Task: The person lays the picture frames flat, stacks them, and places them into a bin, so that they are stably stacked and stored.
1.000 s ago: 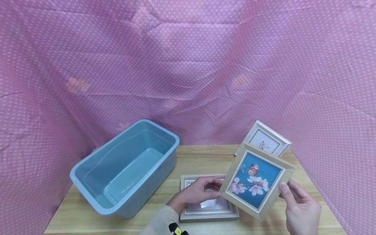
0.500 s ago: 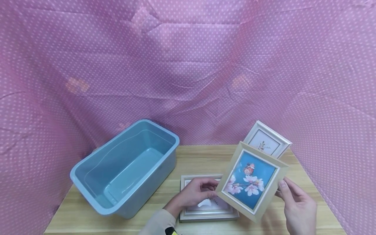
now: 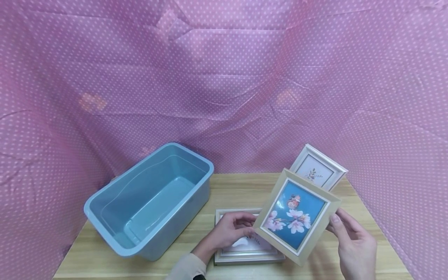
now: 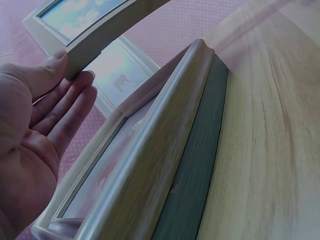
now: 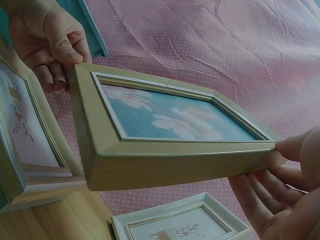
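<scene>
My left grip (image 3: 231, 231) pinches the left corner of the beige butterfly-and-blossom picture frame (image 3: 295, 217), my right grip (image 3: 357, 245) its right edge. It's off the desk (image 3: 241, 190), tilted, right of the blue tub (image 3: 190, 206); setting it down seems left. Silver-toned frame (image 3: 252, 257) lies near; white frame (image 3: 315, 169) sits far right.

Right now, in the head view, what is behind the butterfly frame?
A white frame and a flat-lying frame show partly; the butterfly frame covers the first's lower part, the second's upper right corner.
</scene>
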Tool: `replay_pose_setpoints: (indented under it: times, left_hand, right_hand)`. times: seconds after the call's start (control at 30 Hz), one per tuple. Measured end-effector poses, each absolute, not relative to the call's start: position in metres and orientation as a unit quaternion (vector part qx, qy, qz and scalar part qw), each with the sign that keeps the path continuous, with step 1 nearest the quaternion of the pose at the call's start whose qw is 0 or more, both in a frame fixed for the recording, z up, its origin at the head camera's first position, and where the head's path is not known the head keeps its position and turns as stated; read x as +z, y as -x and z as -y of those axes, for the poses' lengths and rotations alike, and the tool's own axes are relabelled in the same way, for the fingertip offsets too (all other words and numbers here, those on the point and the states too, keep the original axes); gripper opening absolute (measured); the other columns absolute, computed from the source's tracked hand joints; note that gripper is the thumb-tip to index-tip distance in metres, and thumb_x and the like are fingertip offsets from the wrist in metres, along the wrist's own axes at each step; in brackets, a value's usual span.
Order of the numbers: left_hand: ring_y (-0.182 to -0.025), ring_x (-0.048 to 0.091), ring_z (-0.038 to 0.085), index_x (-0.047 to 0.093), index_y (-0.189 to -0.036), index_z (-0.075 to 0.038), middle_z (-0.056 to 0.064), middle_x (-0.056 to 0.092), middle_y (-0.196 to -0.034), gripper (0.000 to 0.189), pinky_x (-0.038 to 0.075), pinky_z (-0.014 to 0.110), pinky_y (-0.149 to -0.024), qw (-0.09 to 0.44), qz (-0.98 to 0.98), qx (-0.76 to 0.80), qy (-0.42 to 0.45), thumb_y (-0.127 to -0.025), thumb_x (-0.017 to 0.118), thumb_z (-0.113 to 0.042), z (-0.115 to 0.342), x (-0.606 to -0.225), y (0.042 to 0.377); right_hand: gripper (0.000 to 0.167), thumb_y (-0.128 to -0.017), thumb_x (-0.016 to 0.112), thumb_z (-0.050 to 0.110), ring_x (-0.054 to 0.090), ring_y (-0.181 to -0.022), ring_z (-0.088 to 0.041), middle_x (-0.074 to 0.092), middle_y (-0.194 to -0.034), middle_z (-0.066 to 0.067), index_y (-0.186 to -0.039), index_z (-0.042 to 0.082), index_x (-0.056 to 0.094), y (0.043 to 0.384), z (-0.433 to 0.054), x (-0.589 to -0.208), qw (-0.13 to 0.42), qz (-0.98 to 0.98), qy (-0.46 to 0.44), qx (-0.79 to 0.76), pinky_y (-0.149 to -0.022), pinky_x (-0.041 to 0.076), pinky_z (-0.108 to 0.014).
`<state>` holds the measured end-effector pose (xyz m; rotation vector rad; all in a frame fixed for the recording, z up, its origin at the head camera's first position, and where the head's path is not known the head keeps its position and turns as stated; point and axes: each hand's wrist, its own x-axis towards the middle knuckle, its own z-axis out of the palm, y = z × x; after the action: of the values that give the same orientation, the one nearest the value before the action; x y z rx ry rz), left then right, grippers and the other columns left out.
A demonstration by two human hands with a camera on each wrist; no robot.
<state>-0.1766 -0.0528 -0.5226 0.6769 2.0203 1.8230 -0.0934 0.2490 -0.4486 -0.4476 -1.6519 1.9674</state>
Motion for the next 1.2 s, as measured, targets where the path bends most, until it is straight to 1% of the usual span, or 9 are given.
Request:
replay_pose_setpoints:
  times: [0.1, 0.17, 0.43, 0.57, 0.7, 0.8, 0.97, 1.13, 1.2]
  left_hand:
    - [-0.104, 0.074, 0.010, 0.071, -0.131, 0.006, 0.028, 0.075, -0.123, 0.036, 0.061, 0.018, -0.096, 0.166, -0.708, 0.647, -0.230, -0.097, 0.078, -0.006, 0.055, -0.524, 0.176]
    - [-0.105, 0.074, 0.011, 0.071, -0.130, 0.007, 0.028, 0.075, -0.124, 0.036, 0.061, 0.018, -0.096, 0.164, -0.705, 0.650, -0.229, -0.097, 0.078, -0.006, 0.056, -0.525, 0.175]
    - [-0.104, 0.073, 0.009, 0.069, -0.130, 0.010, 0.031, 0.072, -0.126, 0.037, 0.061, 0.019, -0.098, 0.159, -0.700, 0.659, -0.224, -0.096, 0.077, -0.004, 0.060, -0.526, 0.173]
    - [-0.103, 0.072, 0.006, 0.070, -0.128, 0.009, 0.031, 0.073, -0.125, 0.036, 0.061, 0.019, -0.098, 0.155, -0.701, 0.660, -0.221, -0.096, 0.077, -0.004, 0.063, -0.527, 0.172]
    - [-0.102, 0.073, 0.006, 0.071, -0.128, 0.008, 0.030, 0.073, -0.125, 0.036, 0.062, 0.020, -0.097, 0.154, -0.703, 0.659, -0.217, -0.095, 0.078, -0.004, 0.066, -0.527, 0.171]
    - [-0.102, 0.072, 0.004, 0.071, -0.128, 0.008, 0.030, 0.073, -0.126, 0.036, 0.062, 0.020, -0.097, 0.152, -0.702, 0.662, -0.213, -0.095, 0.079, -0.005, 0.068, -0.527, 0.171]
    - [-0.103, 0.073, 0.004, 0.071, -0.128, 0.007, 0.028, 0.074, -0.126, 0.036, 0.062, 0.020, -0.097, 0.149, -0.704, 0.666, -0.195, -0.096, 0.079, -0.008, 0.072, -0.528, 0.168]
    - [-0.103, 0.076, 0.006, 0.071, -0.127, 0.006, 0.028, 0.074, -0.125, 0.036, 0.064, 0.022, -0.094, 0.144, -0.706, 0.670, -0.180, -0.097, 0.079, -0.011, 0.077, -0.530, 0.165]
    - [-0.103, 0.076, 0.006, 0.072, -0.127, 0.006, 0.029, 0.074, -0.124, 0.035, 0.064, 0.022, -0.093, 0.139, -0.707, 0.669, -0.180, -0.097, 0.079, -0.011, 0.078, -0.530, 0.164]
  right_hand:
    - [0.026, -0.100, 0.069, -0.007, 0.081, -0.076, -0.011, 0.084, -0.098, 0.004, -0.115, 0.013, 0.078, 0.093, -0.249, -0.449, 0.268, 0.608, 0.157, 0.730, -0.081, 0.065, -0.019]
    - [0.026, -0.100, 0.069, -0.007, 0.081, -0.076, -0.012, 0.084, -0.099, 0.004, -0.116, 0.011, 0.077, 0.094, -0.248, -0.449, 0.268, 0.608, 0.153, 0.732, -0.082, 0.065, -0.019]
    - [0.027, -0.100, 0.068, -0.007, 0.082, -0.079, -0.012, 0.084, -0.104, 0.005, -0.123, 0.006, 0.075, 0.093, -0.247, -0.448, 0.268, 0.620, 0.140, 0.724, -0.084, 0.065, -0.019]
    - [0.030, -0.101, 0.066, -0.010, 0.082, -0.079, -0.012, 0.084, -0.104, 0.003, -0.124, 0.007, 0.075, 0.091, -0.245, -0.447, 0.274, 0.618, 0.125, 0.727, -0.084, 0.065, -0.021]
    - [0.032, -0.101, 0.064, -0.012, 0.082, -0.078, -0.012, 0.084, -0.104, 0.002, -0.123, 0.008, 0.075, 0.090, -0.244, -0.446, 0.281, 0.620, 0.108, 0.725, -0.081, 0.066, -0.022]
    - [0.032, -0.101, 0.062, -0.013, 0.082, -0.079, -0.013, 0.084, -0.105, 0.000, -0.127, 0.002, 0.073, 0.090, -0.244, -0.447, 0.290, 0.620, 0.092, 0.723, -0.078, 0.066, -0.025]
    - [0.038, -0.100, 0.059, -0.018, 0.083, -0.088, -0.014, 0.083, -0.115, -0.004, -0.138, -0.016, 0.061, 0.090, -0.243, -0.448, 0.296, 0.612, 0.058, 0.731, -0.077, 0.067, -0.028]
    - [0.043, -0.097, 0.058, -0.024, 0.082, -0.092, -0.016, 0.082, -0.120, -0.008, -0.140, -0.021, 0.055, 0.088, -0.242, -0.448, 0.289, 0.601, 0.026, 0.744, -0.078, 0.067, -0.029]
    - [0.044, -0.097, 0.058, -0.023, 0.082, -0.093, -0.015, 0.082, -0.119, -0.005, -0.141, -0.021, 0.055, 0.087, -0.242, -0.447, 0.282, 0.611, 0.023, 0.739, -0.079, 0.067, -0.029]
